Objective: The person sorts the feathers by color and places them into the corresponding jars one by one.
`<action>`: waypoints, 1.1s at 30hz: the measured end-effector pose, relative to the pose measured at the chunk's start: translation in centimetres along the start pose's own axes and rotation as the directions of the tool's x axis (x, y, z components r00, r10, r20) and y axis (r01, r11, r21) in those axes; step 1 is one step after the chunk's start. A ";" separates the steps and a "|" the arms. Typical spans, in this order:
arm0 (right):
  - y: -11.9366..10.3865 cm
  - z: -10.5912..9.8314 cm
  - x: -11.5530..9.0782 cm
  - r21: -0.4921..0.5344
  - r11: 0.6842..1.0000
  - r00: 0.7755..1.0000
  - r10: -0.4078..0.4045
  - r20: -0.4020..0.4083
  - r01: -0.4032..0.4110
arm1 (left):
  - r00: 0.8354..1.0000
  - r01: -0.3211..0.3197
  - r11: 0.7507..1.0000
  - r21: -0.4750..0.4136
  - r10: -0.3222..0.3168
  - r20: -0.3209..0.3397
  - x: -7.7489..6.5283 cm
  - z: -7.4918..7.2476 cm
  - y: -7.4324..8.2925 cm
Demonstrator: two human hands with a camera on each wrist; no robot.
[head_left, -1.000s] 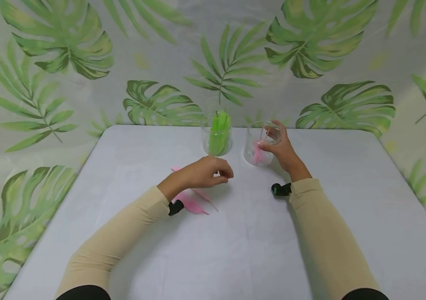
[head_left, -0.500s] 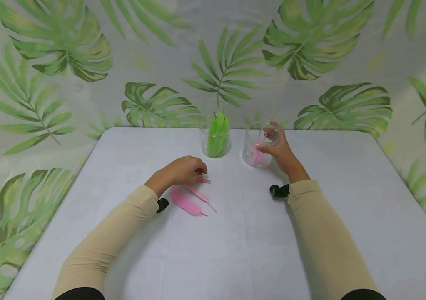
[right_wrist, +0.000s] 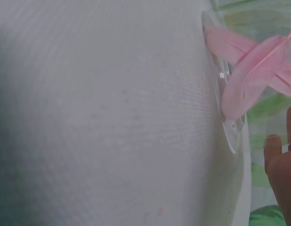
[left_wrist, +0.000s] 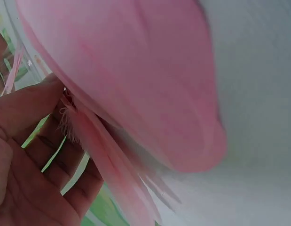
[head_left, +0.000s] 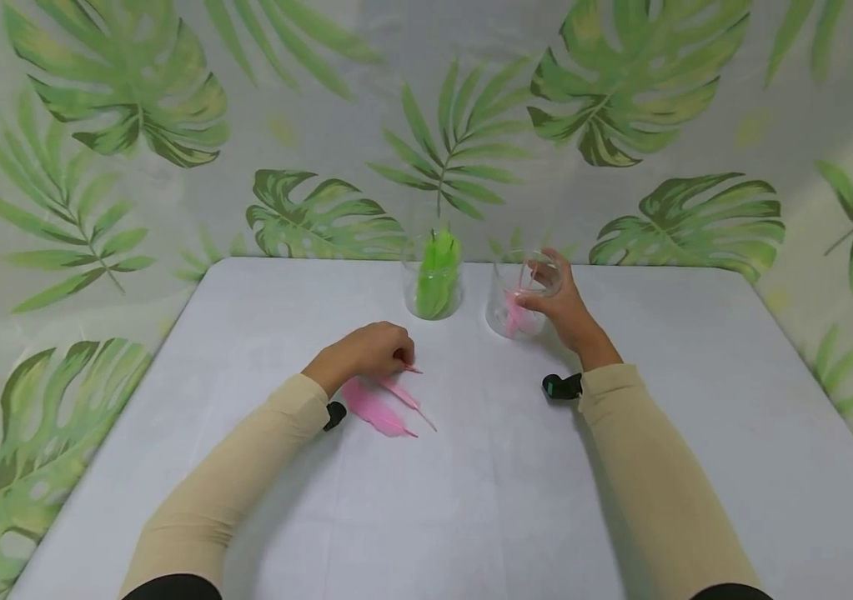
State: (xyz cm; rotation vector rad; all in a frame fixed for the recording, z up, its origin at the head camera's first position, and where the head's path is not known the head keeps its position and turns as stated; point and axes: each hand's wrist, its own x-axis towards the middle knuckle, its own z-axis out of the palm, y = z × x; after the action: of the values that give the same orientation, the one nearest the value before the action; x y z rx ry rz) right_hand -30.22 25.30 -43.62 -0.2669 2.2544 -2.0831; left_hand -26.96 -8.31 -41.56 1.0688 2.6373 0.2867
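Note:
My left hand (head_left: 369,348) pinches a pink feather (left_wrist: 112,162) by its quill end, thumb against fingers, low over the table. Two more pink feathers lie just in front of this hand: a broad feather (head_left: 377,410) and a slim feather (head_left: 405,393). In the left wrist view the broad one fills much of the picture. My right hand (head_left: 564,304) grips a clear glass jar (head_left: 499,287) round its right side, thumb in front. Inside it are several pink feathers (right_wrist: 253,77), crossing each other in the right wrist view.
A second clear jar (head_left: 411,292) full of green feathers (head_left: 437,275) stands left of the gripped one, near the table's back edge. White cloth covers the table (head_left: 426,517). Behind hangs a leaf-print curtain (head_left: 306,125).
My left hand has moved left from in front of the jars to the loose feathers and now pinches one there. My right hand keeps its grip on the jar, in the same place.

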 end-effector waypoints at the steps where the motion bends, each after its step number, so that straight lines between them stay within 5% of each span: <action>1: 0.0 -0.1 0.0 0.005 1.000 1.000 -0.002 -0.002 0.002 | 1.000 0.004 1.000 0.001 -0.004 0.000 0.1 0.0 0.0; 21: -0.2 0.2 -0.1 0.037 0.999 1.000 -0.009 -0.004 0.009 | 0.998 0.019 0.997 -0.075 -0.023 -0.055 -0.5 -1.2 -0.6; 33: -0.2 0.2 -0.2 0.052 0.998 1.000 -0.018 0.011 0.018 | 0.977 -0.052 0.974 -0.221 0.005 -0.211 -1.4 -4.0 -0.8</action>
State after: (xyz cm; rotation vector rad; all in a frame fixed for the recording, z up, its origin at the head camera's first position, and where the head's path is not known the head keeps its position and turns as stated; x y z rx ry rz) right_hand -30.01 25.09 -43.43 -0.2966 2.1963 -2.1399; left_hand -27.87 -10.20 -37.73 1.0518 2.6871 0.7249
